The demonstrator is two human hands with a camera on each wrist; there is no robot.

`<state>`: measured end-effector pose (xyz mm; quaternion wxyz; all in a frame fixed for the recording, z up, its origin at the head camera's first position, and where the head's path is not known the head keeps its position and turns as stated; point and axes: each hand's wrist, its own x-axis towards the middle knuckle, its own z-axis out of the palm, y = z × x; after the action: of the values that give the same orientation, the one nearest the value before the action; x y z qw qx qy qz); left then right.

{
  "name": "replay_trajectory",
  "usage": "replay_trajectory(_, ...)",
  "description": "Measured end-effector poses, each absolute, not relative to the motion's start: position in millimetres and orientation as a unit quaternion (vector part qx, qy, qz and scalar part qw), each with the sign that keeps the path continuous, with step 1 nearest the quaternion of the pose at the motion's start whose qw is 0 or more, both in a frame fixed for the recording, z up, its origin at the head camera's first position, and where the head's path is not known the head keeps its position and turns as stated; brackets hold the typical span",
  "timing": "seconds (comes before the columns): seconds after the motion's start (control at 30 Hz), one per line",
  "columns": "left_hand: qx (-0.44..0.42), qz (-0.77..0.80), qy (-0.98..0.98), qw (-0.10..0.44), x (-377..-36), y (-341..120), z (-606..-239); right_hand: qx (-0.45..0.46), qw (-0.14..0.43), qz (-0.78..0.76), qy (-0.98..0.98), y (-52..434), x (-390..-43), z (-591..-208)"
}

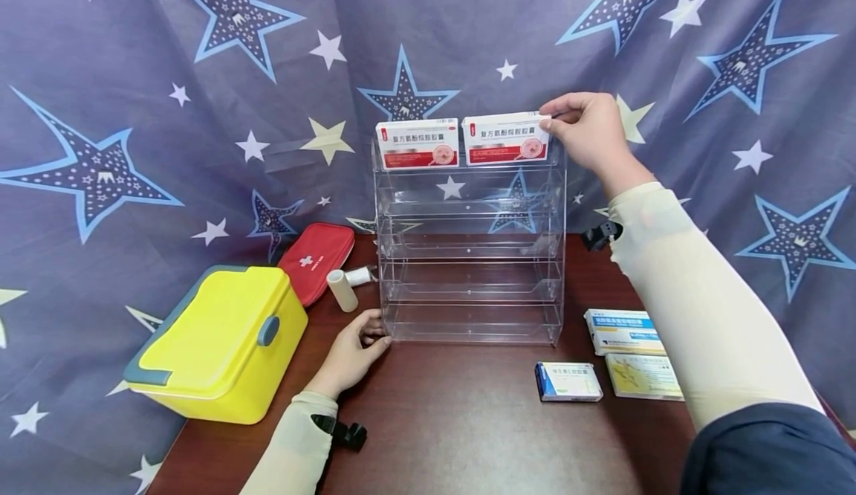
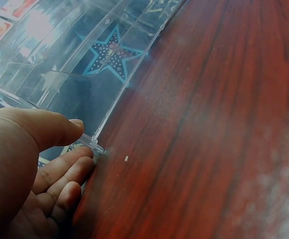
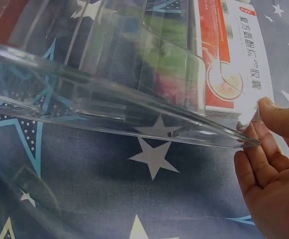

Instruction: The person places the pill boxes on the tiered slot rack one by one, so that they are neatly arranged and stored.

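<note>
Now the left hand (image 1: 351, 352) pinches the bottom corner of the clear plastic shelf rack (image 1: 471, 272) on the dark wooden worktop (image 1: 455, 421); it should hold it steady. Two red-and-white medicine boxes stand on top. The right hand (image 1: 585, 131) pinches the right red-and-white medicine box (image 1: 504, 140). Three more boxes lie right.

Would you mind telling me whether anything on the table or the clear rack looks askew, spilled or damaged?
Nothing stands out. The clear rack stands upright with two red-and-white boxes side by side on its top tier; the right hand pinches the right one, the left hand holds the rack's base corner.
</note>
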<state>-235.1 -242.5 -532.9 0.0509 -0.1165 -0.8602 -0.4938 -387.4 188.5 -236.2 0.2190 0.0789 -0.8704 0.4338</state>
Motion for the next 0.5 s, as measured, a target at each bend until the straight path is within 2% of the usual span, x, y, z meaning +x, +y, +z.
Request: replay_trajectory(0.5,-0.121,-0.497,-0.857,0.057,-235.9,-241.9,-534.4,0.102,0.233,0.411,-0.875,189.3,-384.6,-241.7)
